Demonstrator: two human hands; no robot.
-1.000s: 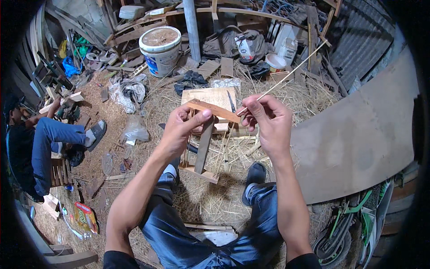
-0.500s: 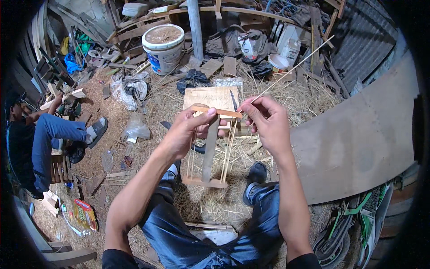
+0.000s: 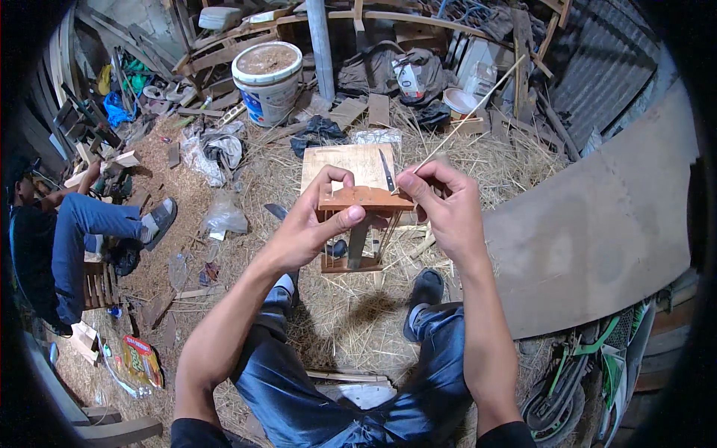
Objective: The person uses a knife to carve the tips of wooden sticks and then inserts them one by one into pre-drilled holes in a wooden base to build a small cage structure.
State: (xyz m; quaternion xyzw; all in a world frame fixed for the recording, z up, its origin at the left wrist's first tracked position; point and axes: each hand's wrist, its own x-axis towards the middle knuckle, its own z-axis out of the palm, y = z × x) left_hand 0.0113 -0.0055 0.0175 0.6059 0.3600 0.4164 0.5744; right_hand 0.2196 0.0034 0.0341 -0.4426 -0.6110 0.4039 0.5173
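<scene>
Between my hands is a small wooden frame [image 3: 366, 198], two reddish-brown end boards joined by a flat central slat and several thin sticks. Fingers and thumb of my left hand [image 3: 321, 213] grip its upper board at the left. My right hand [image 3: 441, 190] pinches a long thin stick [image 3: 478, 104], whose lower end meets the right part of that board; whether it sits in a hole I cannot tell. The stick slants up and away to the right. Just beyond the frame, a knife [image 3: 386, 170] lies on a pale wooden block [image 3: 343, 164].
Straw and shavings cover the floor. A white bucket [image 3: 267, 82] stands beyond, beside a post [image 3: 320, 48]. At left another person [image 3: 89, 231] sits among wood pieces. A large curved sheet [image 3: 590, 224] fills the right, with a green-and-white motorcycle [image 3: 590, 366] below it.
The frame has tipped so its upper board shows its broad face and its lower board has swung away from me. The stick has turned steeper, its lower end now at the board.
</scene>
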